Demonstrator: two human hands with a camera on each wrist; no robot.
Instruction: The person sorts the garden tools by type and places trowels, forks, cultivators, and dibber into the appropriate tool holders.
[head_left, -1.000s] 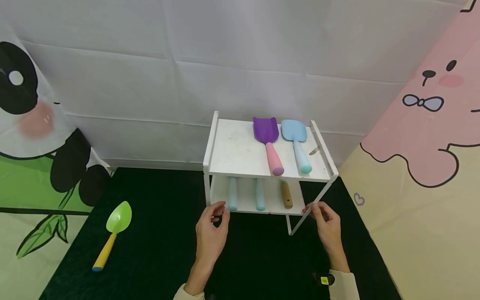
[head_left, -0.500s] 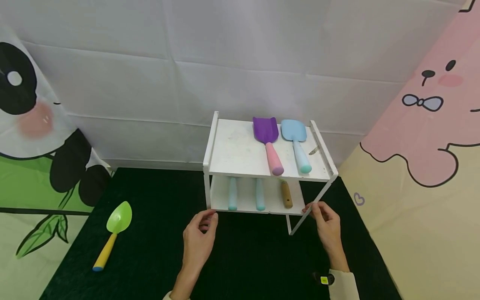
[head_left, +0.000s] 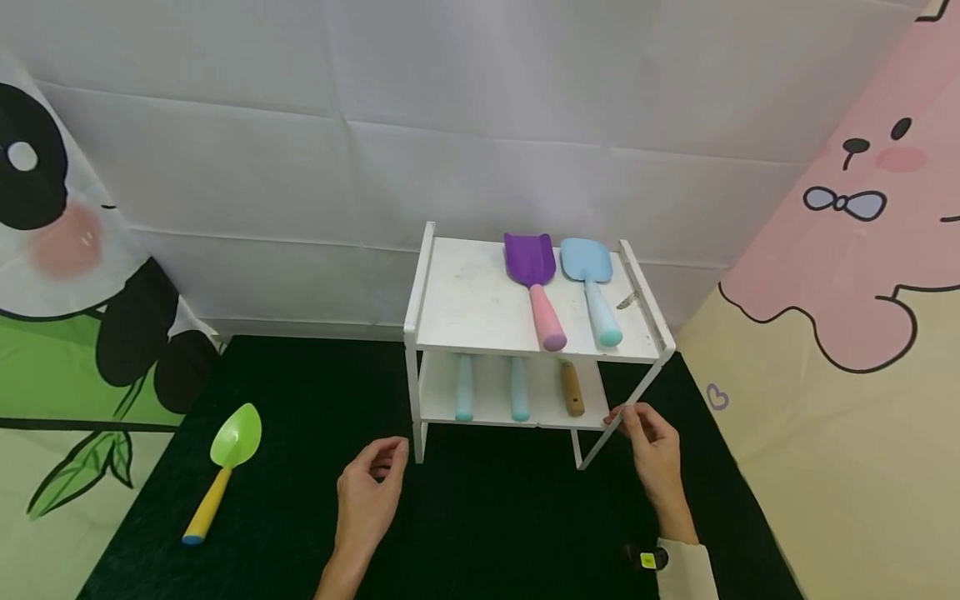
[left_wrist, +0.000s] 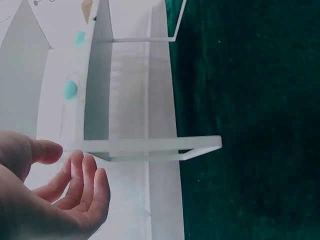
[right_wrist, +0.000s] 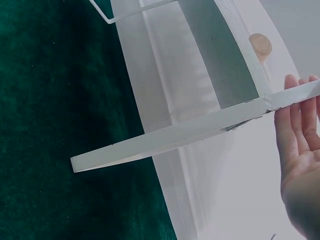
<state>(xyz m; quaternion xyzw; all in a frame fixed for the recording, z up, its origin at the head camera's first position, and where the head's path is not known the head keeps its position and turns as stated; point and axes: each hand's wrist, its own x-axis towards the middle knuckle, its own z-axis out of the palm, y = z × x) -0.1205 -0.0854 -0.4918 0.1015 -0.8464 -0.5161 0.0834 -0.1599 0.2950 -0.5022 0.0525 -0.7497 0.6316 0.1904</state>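
A white two-tier shelf (head_left: 472,300) stands on a dark green mat (head_left: 300,467). On its top board lie a purple shovel with a pink handle (head_left: 536,283) and a blue shovel with a teal handle (head_left: 592,283). Two pale blue handles (head_left: 465,390) and a brown wooden handle (head_left: 572,390) stick out of the lower tier. My left hand (head_left: 375,479) hovers in front of the left leg, fingers loosely curled, holding nothing; the left wrist view shows this hand (left_wrist: 70,195) apart from the shelf (left_wrist: 130,100). My right hand (head_left: 637,425) touches the lower right front corner; its fingers (right_wrist: 300,115) lie straight against the frame (right_wrist: 170,142).
A green scoop with a yellow handle (head_left: 225,462) lies on the mat at the left. White cloth hangs behind the shelf, a panda print drapes on the left and a pink bear print on the right.
My left hand has let go of the shelf's lower left corner and drawn back to the left and toward me. The right hand and the shelf have stayed put.
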